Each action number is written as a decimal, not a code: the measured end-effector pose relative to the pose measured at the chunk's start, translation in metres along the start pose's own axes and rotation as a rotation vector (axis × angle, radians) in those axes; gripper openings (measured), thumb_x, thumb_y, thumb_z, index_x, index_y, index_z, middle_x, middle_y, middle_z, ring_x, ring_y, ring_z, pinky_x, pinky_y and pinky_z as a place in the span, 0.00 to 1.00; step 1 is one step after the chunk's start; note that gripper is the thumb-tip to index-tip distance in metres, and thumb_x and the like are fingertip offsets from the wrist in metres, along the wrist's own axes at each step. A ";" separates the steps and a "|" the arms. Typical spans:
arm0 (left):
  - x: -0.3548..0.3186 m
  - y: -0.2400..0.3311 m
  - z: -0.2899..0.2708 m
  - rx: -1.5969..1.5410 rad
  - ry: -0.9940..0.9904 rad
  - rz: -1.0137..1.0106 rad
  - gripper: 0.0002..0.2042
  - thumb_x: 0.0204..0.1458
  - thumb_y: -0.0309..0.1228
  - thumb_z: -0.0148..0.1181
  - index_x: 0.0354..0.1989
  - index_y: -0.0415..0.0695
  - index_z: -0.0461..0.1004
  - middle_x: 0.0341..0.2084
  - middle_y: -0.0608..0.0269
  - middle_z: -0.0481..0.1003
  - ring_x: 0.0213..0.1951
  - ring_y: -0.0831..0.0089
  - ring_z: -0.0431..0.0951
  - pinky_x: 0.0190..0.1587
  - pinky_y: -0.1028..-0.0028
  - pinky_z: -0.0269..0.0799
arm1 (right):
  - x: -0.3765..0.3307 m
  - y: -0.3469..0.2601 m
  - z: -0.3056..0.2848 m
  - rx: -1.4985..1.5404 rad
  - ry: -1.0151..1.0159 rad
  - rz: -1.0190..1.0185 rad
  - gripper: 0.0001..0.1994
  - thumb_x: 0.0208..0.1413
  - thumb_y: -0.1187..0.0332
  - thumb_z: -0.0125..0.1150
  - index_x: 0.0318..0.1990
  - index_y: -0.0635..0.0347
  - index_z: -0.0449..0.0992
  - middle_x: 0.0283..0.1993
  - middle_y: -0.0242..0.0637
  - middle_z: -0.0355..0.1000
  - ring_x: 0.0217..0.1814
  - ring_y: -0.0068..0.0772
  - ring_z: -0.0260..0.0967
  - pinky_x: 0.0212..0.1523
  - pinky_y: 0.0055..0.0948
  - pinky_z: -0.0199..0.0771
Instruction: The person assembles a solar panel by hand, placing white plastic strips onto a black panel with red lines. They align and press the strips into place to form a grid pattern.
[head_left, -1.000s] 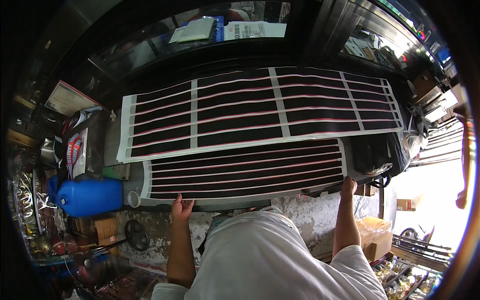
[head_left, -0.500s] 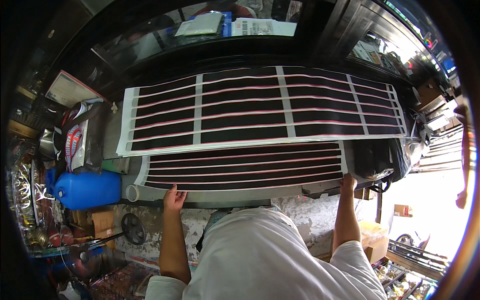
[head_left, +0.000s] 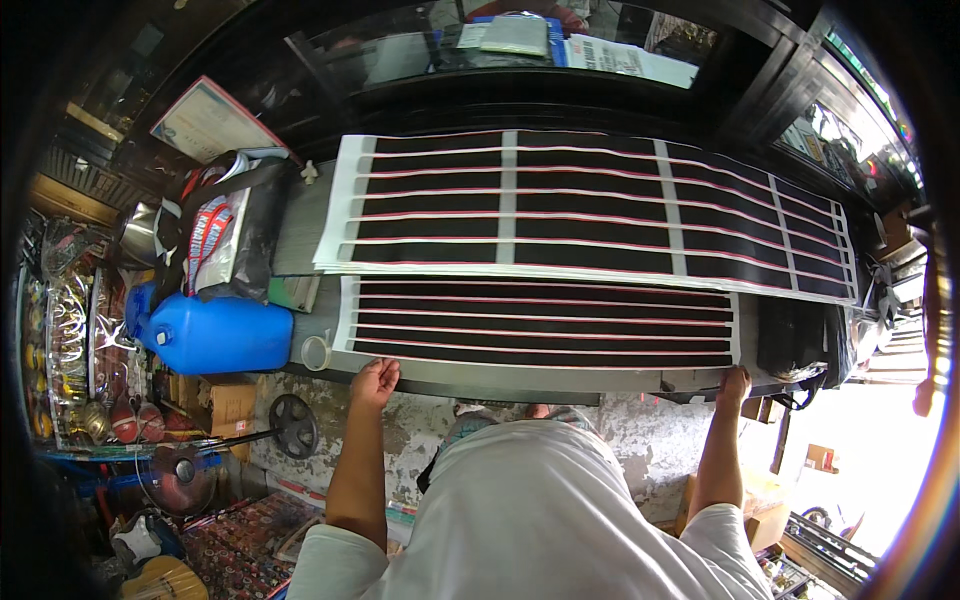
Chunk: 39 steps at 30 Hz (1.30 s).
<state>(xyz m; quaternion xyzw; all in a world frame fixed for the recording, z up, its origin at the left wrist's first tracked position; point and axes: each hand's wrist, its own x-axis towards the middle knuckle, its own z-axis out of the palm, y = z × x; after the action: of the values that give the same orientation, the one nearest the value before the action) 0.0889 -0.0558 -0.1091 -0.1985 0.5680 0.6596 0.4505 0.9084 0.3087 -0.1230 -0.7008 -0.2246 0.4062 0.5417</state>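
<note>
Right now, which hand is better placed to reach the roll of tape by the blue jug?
Left. The left hand grips the near sheet's left corner, close to the tape roll beside the blue jug. The right hand is at the far corner.

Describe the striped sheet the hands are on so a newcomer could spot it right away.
Start at the long grey workbench running across the middle of the view. Two black sheets with thin red-and-white lines lie on it; the one meant is the near sheet, at the bench's front edge, with the left hand and right hand at its near corners. Unlike the far sheet, it has no white crossbars dividing it into panels.
</note>
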 end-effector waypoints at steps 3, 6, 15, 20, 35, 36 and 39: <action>-0.006 0.008 -0.015 0.311 0.165 0.210 0.08 0.68 0.30 0.65 0.42 0.37 0.76 0.34 0.56 0.82 0.36 0.62 0.85 0.40 0.61 0.84 | -0.048 -0.001 0.018 -0.341 0.185 -0.124 0.21 0.64 0.71 0.57 0.64 0.65 0.75 0.45 0.40 0.79 0.45 0.37 0.77 0.45 0.36 0.78; -0.023 0.032 -0.050 0.794 0.511 0.817 0.13 0.62 0.29 0.69 0.49 0.36 0.76 0.39 0.52 0.81 0.43 0.54 0.83 0.47 0.55 0.80 | -0.136 0.001 0.057 -0.567 0.215 -0.181 0.23 0.67 0.68 0.58 0.67 0.65 0.75 0.62 0.48 0.79 0.65 0.44 0.76 0.67 0.41 0.74; -0.043 0.117 -0.020 1.668 0.409 1.007 0.31 0.60 0.33 0.70 0.72 0.42 0.69 0.55 0.44 0.79 0.58 0.42 0.79 0.59 0.47 0.75 | -0.338 0.107 0.083 -0.416 -0.271 -0.308 0.17 0.70 0.78 0.52 0.62 0.62 0.78 0.53 0.36 0.79 0.52 0.24 0.74 0.50 0.21 0.75; -0.012 0.134 -0.046 1.496 0.271 0.815 0.26 0.61 0.26 0.65 0.69 0.45 0.73 0.49 0.41 0.81 0.52 0.41 0.82 0.53 0.48 0.78 | -0.435 0.070 0.118 -0.519 -0.642 -0.339 0.15 0.69 0.79 0.58 0.59 0.57 0.81 0.44 0.31 0.82 0.43 0.21 0.76 0.40 0.22 0.76; -0.209 0.069 0.015 0.495 -0.782 0.144 0.16 0.69 0.19 0.62 0.63 0.38 0.72 0.43 0.62 0.82 0.47 0.75 0.83 0.52 0.72 0.80 | -0.614 -0.067 0.294 -0.486 -1.383 -0.492 0.17 0.64 0.68 0.74 0.57 0.62 0.81 0.48 0.41 0.82 0.45 0.37 0.83 0.51 0.37 0.84; -0.215 0.070 0.020 0.508 -0.793 0.138 0.17 0.68 0.19 0.63 0.63 0.38 0.73 0.42 0.65 0.80 0.45 0.78 0.81 0.50 0.74 0.78 | -0.612 -0.066 0.302 -0.490 -1.423 -0.498 0.15 0.64 0.68 0.74 0.55 0.62 0.82 0.47 0.41 0.82 0.45 0.38 0.83 0.50 0.37 0.84; -0.230 0.067 0.032 0.558 -0.782 0.120 0.18 0.66 0.19 0.67 0.63 0.37 0.74 0.36 0.73 0.74 0.39 0.84 0.74 0.45 0.78 0.73 | -0.607 -0.065 0.315 -0.544 -1.527 -0.469 0.11 0.62 0.69 0.74 0.49 0.61 0.83 0.44 0.41 0.82 0.44 0.39 0.82 0.47 0.37 0.84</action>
<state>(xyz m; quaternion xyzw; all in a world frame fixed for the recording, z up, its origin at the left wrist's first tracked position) 0.1602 -0.1070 0.1161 0.2258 0.5217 0.5322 0.6274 0.3152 0.0524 0.1095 -0.2750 -0.7588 0.5773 0.1239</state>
